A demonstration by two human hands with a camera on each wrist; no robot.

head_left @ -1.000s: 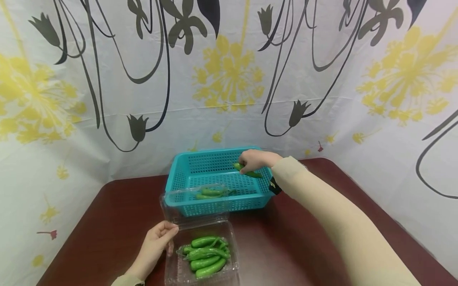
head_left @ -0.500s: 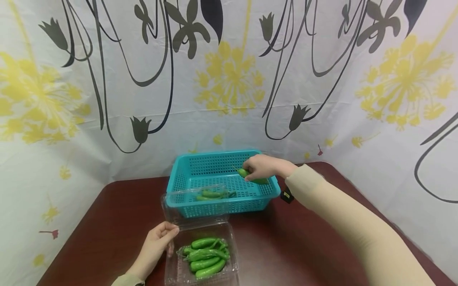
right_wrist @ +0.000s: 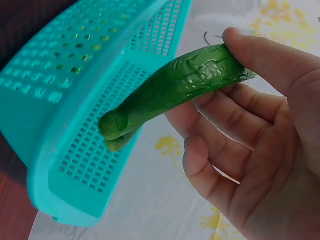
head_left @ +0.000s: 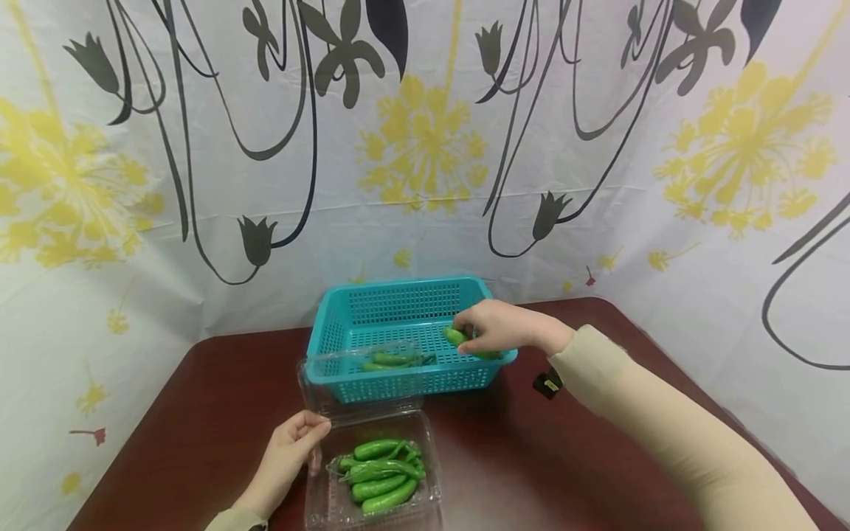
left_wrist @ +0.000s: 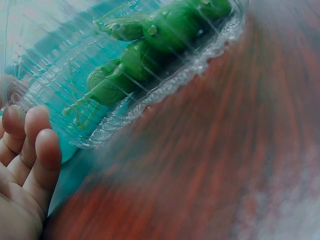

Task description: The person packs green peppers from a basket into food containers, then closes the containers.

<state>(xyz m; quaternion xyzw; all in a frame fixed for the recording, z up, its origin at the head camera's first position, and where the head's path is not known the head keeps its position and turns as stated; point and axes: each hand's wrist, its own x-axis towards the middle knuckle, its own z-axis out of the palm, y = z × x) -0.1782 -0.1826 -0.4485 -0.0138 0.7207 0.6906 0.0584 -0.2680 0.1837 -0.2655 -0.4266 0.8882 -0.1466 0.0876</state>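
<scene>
My right hand (head_left: 501, 328) pinches a green chili pepper (right_wrist: 175, 80) between thumb and fingers, above the right side of a teal plastic basket (head_left: 332, 313). One end of the pepper points away from the hand in the right wrist view. At the lower left, my left hand (head_left: 285, 453) holds the left rim of a clear plastic clamshell container (head_left: 430, 442). Several green chili peppers (head_left: 388, 472) lie inside it. In the left wrist view, bent fingertips (left_wrist: 47, 150) sit at the container's ribbed wall.
More green peppers (head_left: 392, 360) lie in the basket's front part, seen through the container's raised clear lid (head_left: 319, 391). Everything stands on a dark red-brown table (head_left: 232, 398). A flower-patterned white sheet (head_left: 425, 243) hangs behind the table. A black wrist device (head_left: 547, 383) is below the right sleeve.
My right hand has moved nearer and slightly right with the pepper, from the basket's back toward its right front rim. The left hand stays at the container's edge.
</scene>
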